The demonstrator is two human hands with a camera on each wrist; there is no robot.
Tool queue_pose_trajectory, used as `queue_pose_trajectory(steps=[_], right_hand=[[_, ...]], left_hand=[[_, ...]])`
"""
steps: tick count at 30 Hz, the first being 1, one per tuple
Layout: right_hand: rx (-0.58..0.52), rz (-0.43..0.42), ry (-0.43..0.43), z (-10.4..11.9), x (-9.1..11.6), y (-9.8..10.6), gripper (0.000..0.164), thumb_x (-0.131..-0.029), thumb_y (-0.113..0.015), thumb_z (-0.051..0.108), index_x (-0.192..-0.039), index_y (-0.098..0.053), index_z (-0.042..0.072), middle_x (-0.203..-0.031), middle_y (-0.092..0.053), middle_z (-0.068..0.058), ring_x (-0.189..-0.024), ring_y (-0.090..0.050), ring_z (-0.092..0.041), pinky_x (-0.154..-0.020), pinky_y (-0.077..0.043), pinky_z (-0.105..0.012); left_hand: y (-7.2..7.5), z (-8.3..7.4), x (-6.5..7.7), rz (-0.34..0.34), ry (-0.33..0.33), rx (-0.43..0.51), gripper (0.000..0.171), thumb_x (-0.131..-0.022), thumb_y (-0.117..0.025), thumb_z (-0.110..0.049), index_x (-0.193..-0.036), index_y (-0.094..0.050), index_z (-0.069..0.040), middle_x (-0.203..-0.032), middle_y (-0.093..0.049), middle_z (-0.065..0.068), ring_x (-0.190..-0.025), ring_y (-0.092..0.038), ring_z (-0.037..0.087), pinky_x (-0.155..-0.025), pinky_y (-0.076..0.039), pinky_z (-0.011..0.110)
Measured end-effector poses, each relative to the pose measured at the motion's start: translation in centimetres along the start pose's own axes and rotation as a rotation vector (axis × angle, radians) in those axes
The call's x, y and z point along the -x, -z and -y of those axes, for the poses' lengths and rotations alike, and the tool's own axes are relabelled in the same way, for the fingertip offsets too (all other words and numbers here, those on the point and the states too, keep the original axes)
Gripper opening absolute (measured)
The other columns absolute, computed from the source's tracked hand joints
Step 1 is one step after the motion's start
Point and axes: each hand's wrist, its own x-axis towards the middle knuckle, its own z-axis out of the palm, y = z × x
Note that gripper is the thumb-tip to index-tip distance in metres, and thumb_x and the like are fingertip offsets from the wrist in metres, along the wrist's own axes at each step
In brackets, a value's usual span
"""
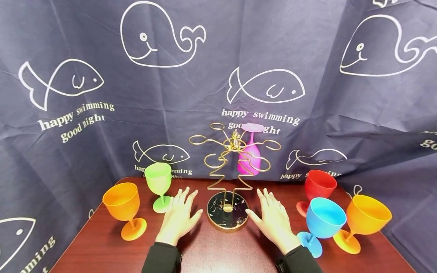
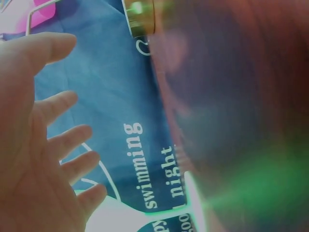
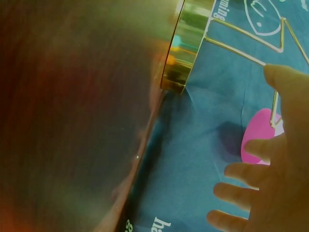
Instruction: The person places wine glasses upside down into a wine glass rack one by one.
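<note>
Between my two hands stands a gold wire glass rack (image 1: pixel 235 144) on a round black marbled base (image 1: pixel 227 212). A pink goblet (image 1: pixel 250 157) hangs upside down at its back right. My left hand (image 1: pixel 179 216), fingers spread, is left of the base, close to a light green goblet (image 1: pixel 158 180). On the other side, my right hand (image 1: pixel 274 220) also has its fingers spread, thumb tip right by the base's rim. Neither hand holds anything. In the left wrist view the green goblet (image 2: pixel 116 215) shows below the fingers; in the right wrist view the pink goblet (image 3: pixel 258 135) appears behind them.
An orange goblet (image 1: pixel 124 204) stands upright at the left of the wooden table (image 1: pixel 227 254). Upright at the right are a red goblet (image 1: pixel 319 185), a blue goblet (image 1: pixel 324 220) and another orange goblet (image 1: pixel 367 218). A dark blue printed cloth (image 1: pixel 201 91) hangs behind the table.
</note>
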Motion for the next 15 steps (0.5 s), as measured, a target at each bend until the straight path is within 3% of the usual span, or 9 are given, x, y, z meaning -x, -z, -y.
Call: queue_pose_trajectory(steps=[15], right_hand=[[-0.004,-0.006,0.003,0.0,0.2,-0.1,0.08,-0.082,-0.055,0.063,-0.141,-0.041,0.011,-0.141,-0.04,-0.017,-0.129,-0.035,-0.034,-0.099,-0.03,-0.055]], left_hand=[[2.7,-1.5,-0.7,-0.057,-0.066,-0.006,0.061,-0.082,-0.064,-0.042,-0.134,-0.049,-0.014,-0.137,-0.043,0.017,-0.131,-0.03,0.037,-0.102,-0.025,0.058]])
